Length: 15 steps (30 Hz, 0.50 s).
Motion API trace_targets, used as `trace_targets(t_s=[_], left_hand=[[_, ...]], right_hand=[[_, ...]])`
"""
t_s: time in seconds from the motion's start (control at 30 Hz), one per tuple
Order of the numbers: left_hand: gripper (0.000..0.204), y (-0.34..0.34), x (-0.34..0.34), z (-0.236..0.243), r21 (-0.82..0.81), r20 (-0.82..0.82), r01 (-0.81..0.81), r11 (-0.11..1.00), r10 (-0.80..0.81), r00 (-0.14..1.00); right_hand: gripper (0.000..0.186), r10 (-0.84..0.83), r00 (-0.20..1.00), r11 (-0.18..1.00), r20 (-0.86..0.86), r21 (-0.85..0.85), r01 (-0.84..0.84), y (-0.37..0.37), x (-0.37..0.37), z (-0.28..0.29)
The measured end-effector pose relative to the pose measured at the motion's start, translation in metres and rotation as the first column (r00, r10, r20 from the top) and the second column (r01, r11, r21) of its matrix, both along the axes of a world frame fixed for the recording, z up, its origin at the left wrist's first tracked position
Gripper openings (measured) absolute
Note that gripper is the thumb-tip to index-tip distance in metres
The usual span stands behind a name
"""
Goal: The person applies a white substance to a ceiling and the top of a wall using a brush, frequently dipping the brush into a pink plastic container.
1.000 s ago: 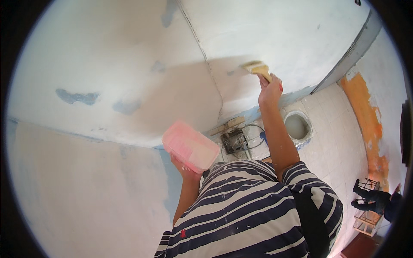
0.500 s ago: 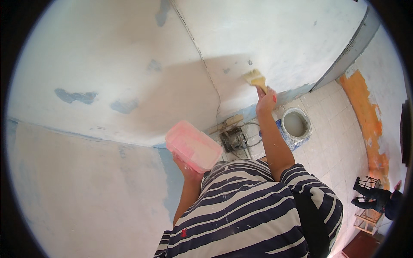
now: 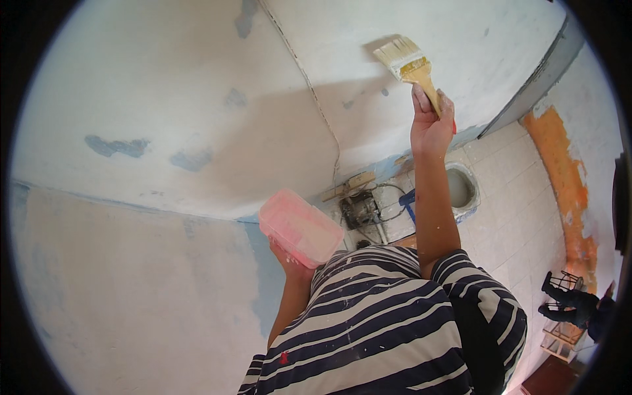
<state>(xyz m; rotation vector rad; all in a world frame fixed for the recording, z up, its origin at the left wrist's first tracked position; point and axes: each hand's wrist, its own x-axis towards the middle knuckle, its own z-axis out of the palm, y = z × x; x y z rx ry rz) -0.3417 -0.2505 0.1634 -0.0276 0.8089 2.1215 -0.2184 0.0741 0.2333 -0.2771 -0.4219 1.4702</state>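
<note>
My right hand (image 3: 432,122) is closed round the wooden handle of a wide paintbrush (image 3: 416,68), raised up before the wall. Whitish paint coats its bristles, which point up and left at the white wall (image 3: 217,59); whether they touch it I cannot tell. My left hand (image 3: 293,262) grips a pink plastic tub (image 3: 294,222) from beneath and the side, close to my striped shirt. A pale whitish coating shows inside the tub. Grey-blue patches (image 3: 117,146) and a thin cable (image 3: 299,69) mark the wall.
A round bucket of pale liquid (image 3: 459,187) stands on the tiled floor (image 3: 507,178) beyond my right forearm. Left of it, at the wall's foot, lies a dark, paint-spattered device (image 3: 360,209) with cables. Far right, a person (image 3: 576,306) sits near an orange-patched wall (image 3: 559,178).
My right hand has carried the paintbrush upward and a little to the right along the wall. The pink tub in my left hand has shifted slightly.
</note>
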Motion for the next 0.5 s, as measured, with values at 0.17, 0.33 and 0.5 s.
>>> trace_targets(t_s=[0.17,0.33,0.5], left_hand=[[0.054,-0.003,0.005,-0.007,0.005,0.023,0.010,1.000,-0.010,1.000],[0.055,-0.003,0.000,-0.012,-0.020,-0.018,-0.011,1.000,0.011,1.000],[0.053,-0.008,0.004,-0.005,0.019,-0.006,-0.005,1.000,0.005,1.000]], right_hand=[[0.025,-0.025,0.986,0.975,0.166,-0.214,0.061,0.021,-0.006,-0.131],[0.028,-0.084,0.965,0.859,0.248,-0.473,0.196,0.020,0.003,-0.193],[0.024,0.019,0.961,0.967,0.275,-0.251,0.052,0.016,-0.005,-0.104]])
